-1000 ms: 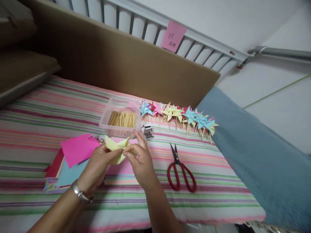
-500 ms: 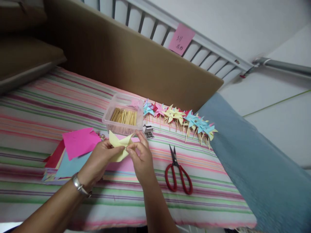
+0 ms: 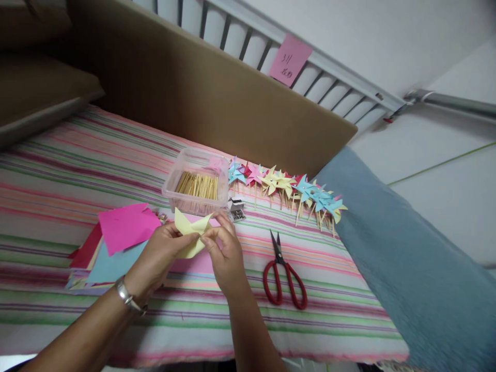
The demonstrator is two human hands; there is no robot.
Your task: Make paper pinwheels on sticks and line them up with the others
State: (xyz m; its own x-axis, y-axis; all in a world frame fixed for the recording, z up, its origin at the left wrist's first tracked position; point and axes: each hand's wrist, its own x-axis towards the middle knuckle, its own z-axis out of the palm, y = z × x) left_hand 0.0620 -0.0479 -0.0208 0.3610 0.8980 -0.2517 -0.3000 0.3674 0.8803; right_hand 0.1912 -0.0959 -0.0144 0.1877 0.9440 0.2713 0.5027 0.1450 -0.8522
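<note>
A pale yellow paper pinwheel [image 3: 189, 227], its corners folded toward the middle, is held between both hands above a pink sheet [image 3: 197, 264]. My left hand [image 3: 160, 248] is closed on its left side, the thumb pressing near the centre. The thumb and fingers of my right hand [image 3: 226, 249] pinch it at the centre and right side. Whether a pin sits between those fingertips is too small to tell. Just beyond the hands stands a clear plastic box [image 3: 194, 207] of wooden sticks [image 3: 198, 185]. A small box of metal pins [image 3: 237, 214] lies beside it.
Left of my hands is a stack of coloured paper, bright pink sheet [image 3: 127, 227] on top. Red-handled scissors [image 3: 284, 271] lie at right. Several finished pinwheels [image 3: 287, 186] line the back, before a cardboard panel [image 3: 217, 98]. The striped cloth [image 3: 329, 330] ends at the right.
Almost nothing differs. Both hands keep their hold on the yellow paper, with only a slight shift of the right fingers at its centre.
</note>
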